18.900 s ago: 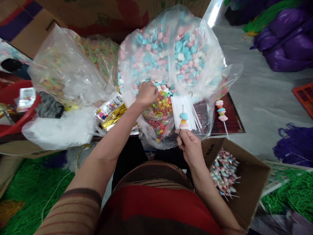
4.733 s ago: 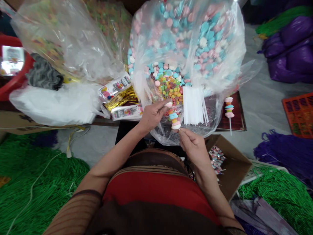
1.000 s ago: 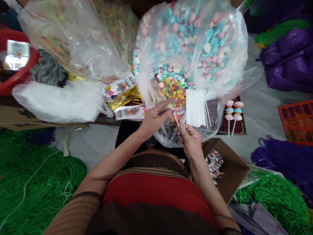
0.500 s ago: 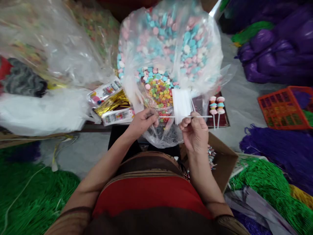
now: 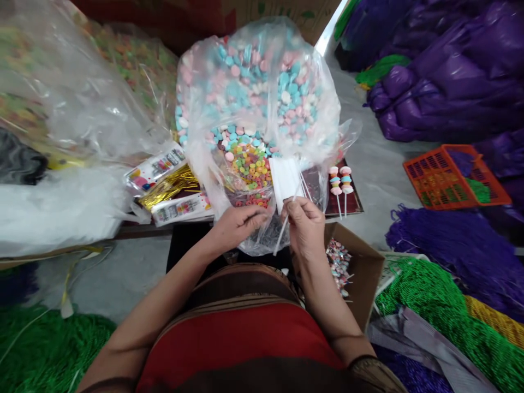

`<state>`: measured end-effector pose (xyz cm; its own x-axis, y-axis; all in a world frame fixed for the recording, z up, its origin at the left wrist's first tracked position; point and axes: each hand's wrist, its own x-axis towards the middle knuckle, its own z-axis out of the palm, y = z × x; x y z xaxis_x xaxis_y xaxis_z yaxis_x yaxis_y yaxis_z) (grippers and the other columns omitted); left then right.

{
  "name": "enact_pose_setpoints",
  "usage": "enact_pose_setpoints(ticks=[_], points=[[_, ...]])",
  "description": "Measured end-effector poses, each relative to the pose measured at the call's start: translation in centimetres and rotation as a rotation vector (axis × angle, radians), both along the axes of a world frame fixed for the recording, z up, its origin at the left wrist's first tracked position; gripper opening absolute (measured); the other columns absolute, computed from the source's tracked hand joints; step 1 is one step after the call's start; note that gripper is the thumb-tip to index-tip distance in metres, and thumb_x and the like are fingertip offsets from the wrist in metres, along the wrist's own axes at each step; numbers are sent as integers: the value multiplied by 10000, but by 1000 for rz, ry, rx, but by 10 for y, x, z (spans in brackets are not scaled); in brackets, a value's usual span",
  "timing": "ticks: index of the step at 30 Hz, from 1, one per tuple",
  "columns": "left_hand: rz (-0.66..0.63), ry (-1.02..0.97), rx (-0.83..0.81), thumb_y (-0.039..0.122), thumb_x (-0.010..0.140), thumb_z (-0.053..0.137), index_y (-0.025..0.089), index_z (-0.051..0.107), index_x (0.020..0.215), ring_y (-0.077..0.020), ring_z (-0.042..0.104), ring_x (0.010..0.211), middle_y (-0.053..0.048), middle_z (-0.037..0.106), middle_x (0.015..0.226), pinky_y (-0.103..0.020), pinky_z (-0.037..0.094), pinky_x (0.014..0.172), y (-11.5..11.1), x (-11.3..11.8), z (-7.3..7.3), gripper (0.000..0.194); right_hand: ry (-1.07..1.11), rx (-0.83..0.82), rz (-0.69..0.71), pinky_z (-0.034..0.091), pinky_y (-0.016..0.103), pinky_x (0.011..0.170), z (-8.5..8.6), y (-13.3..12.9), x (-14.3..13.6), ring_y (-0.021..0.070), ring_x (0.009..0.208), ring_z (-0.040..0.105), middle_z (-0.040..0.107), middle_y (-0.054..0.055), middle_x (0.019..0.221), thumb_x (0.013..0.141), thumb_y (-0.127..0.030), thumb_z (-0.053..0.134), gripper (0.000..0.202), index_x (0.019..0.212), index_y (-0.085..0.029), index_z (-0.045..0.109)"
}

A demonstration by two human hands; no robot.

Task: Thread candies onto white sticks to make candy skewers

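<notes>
My right hand (image 5: 303,221) is closed in a pinch on a thin white stick (image 5: 280,238), which slants down toward me. My left hand (image 5: 237,225) is open, fingers loosely stretched beside the red ring candies (image 5: 258,201) in the plastic bag; some fingertips are hard to make out. Behind them lie yellow, green and orange ring candies (image 5: 251,166). A stack of white paper or card (image 5: 285,183) rests just beyond my right hand, with more white sticks (image 5: 305,185) along its edge. Two finished candy skewers (image 5: 346,180) in pink, blue and orange lie to the right.
A large clear bag of pink, blue and white candies (image 5: 245,82) fills the back. Gold twist ties (image 5: 172,185) and printed packets (image 5: 180,209) lie left. A cardboard box (image 5: 362,273) with wrapped pieces stands low right, an orange crate (image 5: 442,180) farther right.
The stick lay level between both hands; it is now tilted in my right hand alone. My left hand has moved to the red ring candies. The whole view has shifted.
</notes>
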<state>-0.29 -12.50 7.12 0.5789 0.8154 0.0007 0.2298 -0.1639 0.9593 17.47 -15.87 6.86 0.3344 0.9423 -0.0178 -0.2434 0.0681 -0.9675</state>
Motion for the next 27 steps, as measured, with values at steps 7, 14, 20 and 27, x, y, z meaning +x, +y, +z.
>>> enact_pose_setpoints(ticks=[7,14,20,27], points=[[239,-221,-159,546,886,674,189,622,790,-93,559,568,37,611,629,-219,448,601,6,8,5,373,-248,-126,293,334,250,494,-7,-13,-8,107,522,411,513,-50,565,832,-513,787,311,879,-206,780],[268,-213,-282,607,880,623,192,588,757,-94,529,562,24,611,653,-235,437,602,12,5,-14,435,36,-263,490,218,226,412,-20,-15,-6,64,429,348,570,-52,616,831,-576,781,402,988,-206,754],[325,307,239,343,996,508,174,735,988,-204,678,958,-64,737,967,-311,505,890,76,-6,0,283,33,-298,348,198,221,424,-22,-18,3,66,438,307,508,-72,537,839,-536,777,365,978,-199,743],[313,1011,415,179,959,497,156,771,1152,-307,646,1212,-162,704,1243,-376,491,1011,157,-12,-8,336,16,-311,298,195,220,433,-25,-22,9,65,447,307,472,-78,535,853,-528,756,349,942,-192,734]])
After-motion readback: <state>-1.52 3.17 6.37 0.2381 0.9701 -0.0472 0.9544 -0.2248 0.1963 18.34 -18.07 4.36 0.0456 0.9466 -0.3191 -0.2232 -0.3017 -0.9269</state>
